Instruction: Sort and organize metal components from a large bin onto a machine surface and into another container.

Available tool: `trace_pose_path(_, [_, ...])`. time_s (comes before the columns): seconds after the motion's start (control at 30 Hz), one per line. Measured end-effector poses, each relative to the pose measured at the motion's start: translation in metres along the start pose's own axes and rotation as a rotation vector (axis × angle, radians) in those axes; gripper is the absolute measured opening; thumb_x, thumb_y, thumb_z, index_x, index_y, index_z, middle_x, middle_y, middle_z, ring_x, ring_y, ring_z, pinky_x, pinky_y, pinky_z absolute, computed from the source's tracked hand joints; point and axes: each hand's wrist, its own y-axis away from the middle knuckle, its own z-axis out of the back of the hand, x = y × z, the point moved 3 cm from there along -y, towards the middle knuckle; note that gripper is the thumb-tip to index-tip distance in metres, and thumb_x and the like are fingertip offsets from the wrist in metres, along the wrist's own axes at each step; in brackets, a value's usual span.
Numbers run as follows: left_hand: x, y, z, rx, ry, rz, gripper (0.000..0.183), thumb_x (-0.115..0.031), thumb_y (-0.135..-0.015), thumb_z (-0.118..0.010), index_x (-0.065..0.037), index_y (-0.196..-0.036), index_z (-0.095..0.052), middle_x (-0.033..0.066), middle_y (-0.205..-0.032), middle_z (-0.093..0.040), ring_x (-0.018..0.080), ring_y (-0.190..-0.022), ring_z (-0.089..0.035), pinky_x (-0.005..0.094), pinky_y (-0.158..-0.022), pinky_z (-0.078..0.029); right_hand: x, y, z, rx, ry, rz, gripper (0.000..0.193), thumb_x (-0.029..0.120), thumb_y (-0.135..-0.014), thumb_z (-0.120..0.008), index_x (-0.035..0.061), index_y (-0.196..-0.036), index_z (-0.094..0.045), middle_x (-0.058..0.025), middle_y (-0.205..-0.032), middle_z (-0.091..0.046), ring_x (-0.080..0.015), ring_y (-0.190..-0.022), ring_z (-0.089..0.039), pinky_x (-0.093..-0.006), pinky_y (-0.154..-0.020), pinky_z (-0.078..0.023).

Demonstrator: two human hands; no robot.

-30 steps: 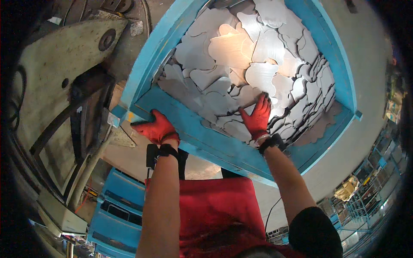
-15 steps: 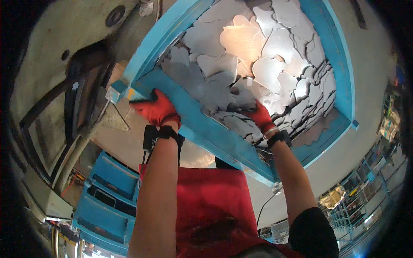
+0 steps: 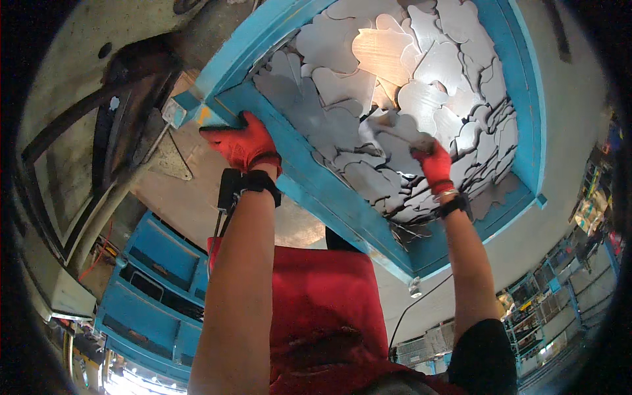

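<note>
A blue metal bin stands in front of me, heaped with flat grey sheet-metal pieces of rounded, lobed outline. My left hand, in a red glove, lies against the bin's near left rim with thumb and fingers apart. Inside the bin, my right hand, also red-gloved, is closed on the edge of one grey sheet-metal piece. That piece looks smeared by motion, and the fingertips are partly hidden. Warm light falls on a piece farther back in the heap.
At the left stands a pale machine body with a dark frame. Blue metal cabinets or crates are at the lower left. A thin cable runs below the bin's near corner. Shelving with assorted goods lines the right.
My right hand has moved right and slightly up across the heap, with a metal piece in its grip. My left hand stays at the rim. The whole view has shifted slightly.
</note>
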Motion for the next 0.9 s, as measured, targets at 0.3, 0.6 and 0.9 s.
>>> trace_pose_path(0.3, [-0.013,0.003,0.011,0.049,-0.008,0.063,0.089,-0.038,-0.066,-0.066,0.006,-0.128,-0.020,0.0249,-0.112,-0.046,0.0391,-0.099,-0.052,0.0467,-0.082,-0.045,-0.014,0.025,0.062,0.020,-0.218,0.093,0.037,0.013,-0.070,-0.067,0.0047,-0.105,-0.057,-0.0106,-0.089,-0.065,-0.0170,-0.080,-0.061,-0.0299,-0.074,-0.047])
trace_pose_path(0.6, [-0.016,0.003,0.016,0.096,0.071,0.037,0.088,-0.033,-0.067,-0.065,0.005,-0.130,-0.016,0.0258,-0.107,-0.045,0.0411,-0.088,-0.056,0.0484,-0.071,-0.047,-0.045,0.095,-0.091,0.171,0.420,0.120,0.043,0.015,-0.070,-0.063,0.0093,-0.111,-0.050,-0.0141,-0.092,-0.059,-0.0321,-0.087,-0.056,-0.0409,-0.075,-0.044])
trace_pose_path(0.9, [-0.005,-0.001,0.004,0.099,0.066,0.084,0.088,-0.033,-0.066,-0.064,0.004,-0.130,-0.016,0.0259,-0.107,-0.045,0.0413,-0.087,-0.056,0.0483,-0.070,-0.048,-0.042,0.094,-0.059,-0.095,0.342,0.203,0.083,0.013,-0.061,-0.072,0.0045,-0.132,-0.028,-0.0181,-0.121,-0.044,-0.0344,-0.114,-0.039,-0.0408,-0.097,-0.032])
